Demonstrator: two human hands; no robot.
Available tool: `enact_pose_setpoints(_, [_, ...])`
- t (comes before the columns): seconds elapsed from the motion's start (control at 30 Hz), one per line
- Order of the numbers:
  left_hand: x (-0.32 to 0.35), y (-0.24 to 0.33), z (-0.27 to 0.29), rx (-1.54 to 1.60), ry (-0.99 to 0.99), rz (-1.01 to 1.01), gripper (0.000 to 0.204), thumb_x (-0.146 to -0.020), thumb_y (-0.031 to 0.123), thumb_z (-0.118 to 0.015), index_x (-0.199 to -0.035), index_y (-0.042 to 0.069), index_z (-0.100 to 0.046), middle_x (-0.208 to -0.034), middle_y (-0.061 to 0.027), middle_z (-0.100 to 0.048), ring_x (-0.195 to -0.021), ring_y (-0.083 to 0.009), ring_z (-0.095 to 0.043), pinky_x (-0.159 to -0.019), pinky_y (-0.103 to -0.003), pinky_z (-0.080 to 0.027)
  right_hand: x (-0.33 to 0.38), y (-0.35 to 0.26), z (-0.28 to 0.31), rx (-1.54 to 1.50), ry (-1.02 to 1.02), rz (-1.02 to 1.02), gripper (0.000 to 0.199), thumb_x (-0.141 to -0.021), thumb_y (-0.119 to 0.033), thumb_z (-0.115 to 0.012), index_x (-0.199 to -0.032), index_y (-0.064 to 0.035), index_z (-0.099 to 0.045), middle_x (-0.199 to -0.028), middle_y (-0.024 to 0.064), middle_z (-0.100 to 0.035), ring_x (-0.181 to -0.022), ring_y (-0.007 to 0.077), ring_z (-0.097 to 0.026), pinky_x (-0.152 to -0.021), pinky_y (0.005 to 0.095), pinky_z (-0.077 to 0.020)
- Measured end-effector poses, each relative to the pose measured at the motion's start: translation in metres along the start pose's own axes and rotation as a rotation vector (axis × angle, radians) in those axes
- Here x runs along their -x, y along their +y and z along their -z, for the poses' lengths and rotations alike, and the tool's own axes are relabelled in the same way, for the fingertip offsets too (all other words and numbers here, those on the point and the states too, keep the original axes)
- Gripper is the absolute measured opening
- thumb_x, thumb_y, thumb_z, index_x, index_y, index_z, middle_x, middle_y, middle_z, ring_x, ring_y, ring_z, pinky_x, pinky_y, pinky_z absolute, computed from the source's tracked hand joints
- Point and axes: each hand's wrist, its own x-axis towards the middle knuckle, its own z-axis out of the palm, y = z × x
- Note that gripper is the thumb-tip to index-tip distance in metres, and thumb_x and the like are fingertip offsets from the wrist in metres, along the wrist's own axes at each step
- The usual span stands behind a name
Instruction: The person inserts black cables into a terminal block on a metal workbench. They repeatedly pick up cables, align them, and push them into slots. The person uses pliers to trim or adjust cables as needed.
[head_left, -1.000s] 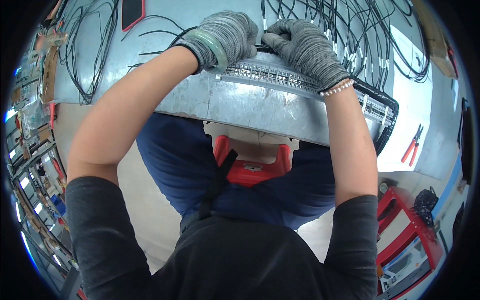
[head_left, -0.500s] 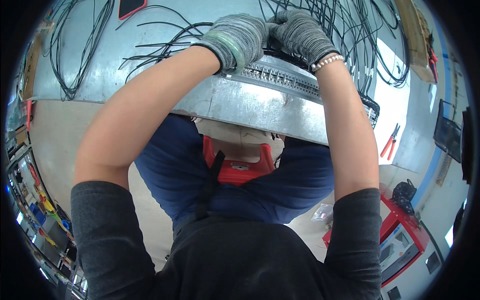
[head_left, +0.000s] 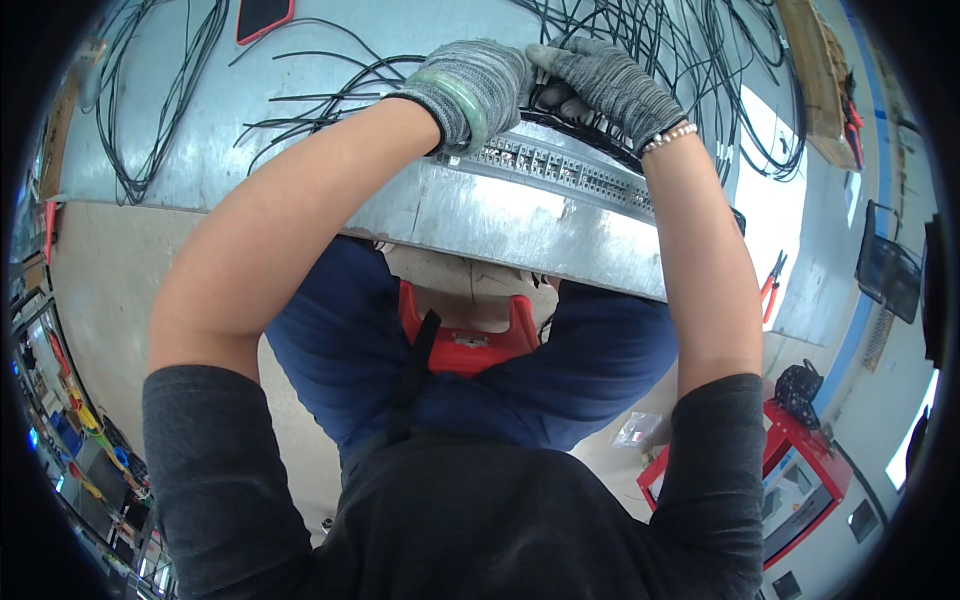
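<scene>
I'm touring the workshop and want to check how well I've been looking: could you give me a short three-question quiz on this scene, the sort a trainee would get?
1. True or false: the left hand and the right hand are both bare.

2. Multiple choice: where is the green bangle worn?
a) On the right wrist
b) On the left wrist
c) On neither wrist

3. Fill the gap: in the picture, the red-handled pliers lie to the ____ of the long grey terminal strip.

Key:
1. False; both are gloved.
2. b
3. right
</scene>
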Motion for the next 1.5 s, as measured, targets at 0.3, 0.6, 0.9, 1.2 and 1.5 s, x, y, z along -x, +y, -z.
enact_pose_setpoints(0.3, [-0.002, -0.004, 0.001, 0.07, -0.018, -0.007, 0.03, -0.079, 0.027, -0.066, -0.098, 0.004, -0.068, -0.083, -0.0134, -0.068, -0.078, -0.0278, -0.066, -0.079, -0.038, -0.052, 0.009, 0.006, -0.005, 0.07, 0.022, 0.012, 0.041, -0.092, -0.042, -0.055, -0.109, -0.0066, -0.065, -0.084, 0.0053, -0.068, -0.074, 0.0134, -0.065, -0.074, 0.0266, -0.0543])
enact_pose_setpoints(0.6, [-0.003, -0.001, 0.003, 0.029, -0.017, -0.007, 0.028, -0.079, 0.026, -0.066, -0.098, 0.006, -0.069, -0.083, -0.0133, -0.069, -0.079, -0.0259, -0.066, -0.08, -0.037, -0.052, 0.0, 0.028, -0.011, -0.064, 0.042, -0.011, 0.045, -0.093, -0.045, -0.05, -0.107, -0.0058, -0.066, -0.086, 0.0118, -0.067, -0.082, 0.0192, -0.064, -0.083, 0.0375, -0.0507])
enact_pose_setpoints(0.9, [0.004, 0.007, 0.008, -0.023, 0.024, -0.038, 0.026, -0.081, 0.026, -0.064, -0.098, 0.007, -0.068, -0.085, -0.0124, -0.068, -0.079, -0.0265, -0.066, -0.08, -0.038, -0.051, 0.009, 0.031, -0.004, -0.101, 0.081, 0.102, 0.036, -0.09, -0.039, -0.06, -0.099, -0.004, -0.065, -0.081, 0.0064, -0.067, -0.073, 0.0121, -0.064, -0.074, 0.0283, -0.0535])
enact_pose_setpoints(1.2, [0.0, 0.01, 0.009, -0.082, -0.02, -0.052, 0.023, -0.081, 0.027, -0.063, -0.094, 0.008, -0.066, -0.086, -0.0131, -0.067, -0.085, -0.0301, -0.064, -0.081, -0.04, -0.05, 0.015, 0.053, -0.001, 0.225, 0.084, 0.233, 0.021, -0.078, -0.029, -0.074, -0.09, -0.0111, -0.073, -0.083, 0.0069, -0.071, -0.078, 0.0185, -0.066, -0.078, 0.0337, -0.052])
enact_pose_setpoints(1.5, [0.003, 0.018, 0.007, -0.172, 0.037, -0.069, 0.021, -0.082, 0.024, -0.061, -0.096, 0.009, -0.066, -0.091, -0.0124, -0.066, -0.089, -0.0299, -0.063, -0.083, -0.041, -0.049, 0.02, 0.051, 0.0, 0.215, 0.109, 0.215, 0.021, -0.083, -0.027, -0.07, -0.092, -0.0083, -0.071, -0.083, 0.0074, -0.07, -0.077, 0.0161, -0.065, -0.078, 0.0326, -0.0517])
